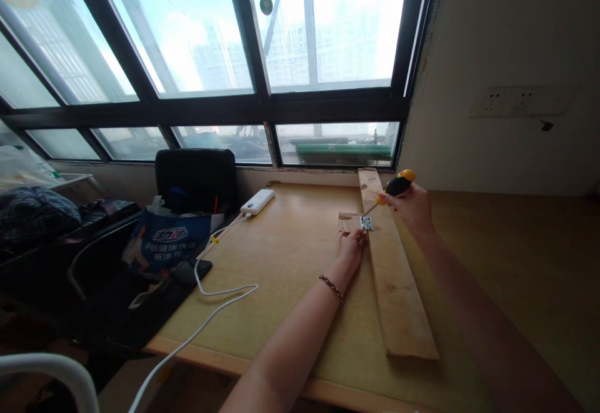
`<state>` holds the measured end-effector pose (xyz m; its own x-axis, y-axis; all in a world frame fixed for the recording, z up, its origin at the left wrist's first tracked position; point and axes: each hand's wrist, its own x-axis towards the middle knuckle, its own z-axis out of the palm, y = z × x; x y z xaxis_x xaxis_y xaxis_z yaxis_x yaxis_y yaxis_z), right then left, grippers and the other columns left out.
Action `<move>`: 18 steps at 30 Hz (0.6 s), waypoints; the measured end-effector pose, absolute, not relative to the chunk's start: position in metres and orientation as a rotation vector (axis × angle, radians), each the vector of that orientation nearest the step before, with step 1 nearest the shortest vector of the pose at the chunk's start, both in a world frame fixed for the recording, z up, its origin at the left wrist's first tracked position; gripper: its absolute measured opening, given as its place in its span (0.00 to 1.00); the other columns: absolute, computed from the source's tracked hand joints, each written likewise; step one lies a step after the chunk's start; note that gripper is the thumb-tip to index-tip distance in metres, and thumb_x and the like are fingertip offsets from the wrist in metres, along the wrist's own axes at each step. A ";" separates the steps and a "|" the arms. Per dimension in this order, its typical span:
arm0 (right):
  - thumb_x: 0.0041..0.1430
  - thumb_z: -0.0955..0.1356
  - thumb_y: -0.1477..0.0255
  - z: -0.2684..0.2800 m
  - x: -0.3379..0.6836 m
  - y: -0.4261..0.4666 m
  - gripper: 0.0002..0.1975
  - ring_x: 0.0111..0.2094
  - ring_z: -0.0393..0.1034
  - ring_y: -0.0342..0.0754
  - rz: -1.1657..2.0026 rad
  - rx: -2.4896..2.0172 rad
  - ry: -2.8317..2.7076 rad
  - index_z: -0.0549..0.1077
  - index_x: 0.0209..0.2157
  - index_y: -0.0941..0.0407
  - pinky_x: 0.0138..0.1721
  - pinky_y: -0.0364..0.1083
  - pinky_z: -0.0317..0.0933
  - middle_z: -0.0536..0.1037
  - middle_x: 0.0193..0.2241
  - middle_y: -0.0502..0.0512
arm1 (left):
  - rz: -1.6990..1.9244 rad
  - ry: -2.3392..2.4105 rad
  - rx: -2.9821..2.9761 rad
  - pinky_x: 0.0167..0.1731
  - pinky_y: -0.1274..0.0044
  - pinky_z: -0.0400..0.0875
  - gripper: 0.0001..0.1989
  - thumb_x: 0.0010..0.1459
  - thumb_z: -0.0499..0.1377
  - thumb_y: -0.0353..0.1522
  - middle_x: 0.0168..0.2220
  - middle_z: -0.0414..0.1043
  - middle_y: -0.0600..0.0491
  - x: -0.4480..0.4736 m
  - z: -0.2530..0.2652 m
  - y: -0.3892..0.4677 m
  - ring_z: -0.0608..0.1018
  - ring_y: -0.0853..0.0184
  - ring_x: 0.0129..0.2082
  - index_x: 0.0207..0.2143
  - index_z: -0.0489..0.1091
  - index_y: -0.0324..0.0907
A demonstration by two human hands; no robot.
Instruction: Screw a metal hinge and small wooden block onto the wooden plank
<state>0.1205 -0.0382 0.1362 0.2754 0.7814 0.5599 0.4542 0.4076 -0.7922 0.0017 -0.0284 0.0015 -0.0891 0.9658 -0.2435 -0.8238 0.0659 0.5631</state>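
Note:
A yellow-and-black screwdriver [398,186] is gripped by its handle in my right hand [416,208]. Its shaft slants down to the left, with the tip at a silver metal hinge [366,223]. The hinge lies across the edge of a long wooden board [400,285] and a small wooden piece [347,220] on its left. My left hand [352,249] has its fingers closed at the hinge's near edge, holding it against the wood. The fingertips are small in view and partly hidden.
All this rests on a wooden table [281,257]. A white power bank [257,202] sits near its left edge, with a white cable [225,300] running over the tabletop. Left of the table are a black chair [194,172] and a blue bag [169,238]. Windows and a wall stand behind.

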 end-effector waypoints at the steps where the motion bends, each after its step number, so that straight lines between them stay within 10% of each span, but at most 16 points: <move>1: 0.34 0.72 0.53 0.137 0.120 -0.039 0.27 0.21 0.71 0.50 0.395 -1.191 -1.347 0.67 0.31 0.59 0.16 0.44 0.61 0.77 0.27 0.58 | 1.517 0.684 0.265 0.31 0.78 0.69 0.12 0.41 0.59 0.19 0.25 0.71 0.54 0.002 0.001 -0.028 0.75 0.71 0.26 0.24 0.60 0.39; 18: 0.38 0.72 0.61 0.145 0.112 -0.049 0.24 0.22 0.72 0.47 0.557 -0.972 -1.263 0.57 0.33 0.54 0.22 0.47 0.70 0.75 0.34 0.54 | 1.497 0.692 0.299 0.32 0.77 0.68 0.08 0.41 0.59 0.20 0.22 0.70 0.53 0.003 -0.006 -0.023 0.74 0.72 0.25 0.22 0.62 0.38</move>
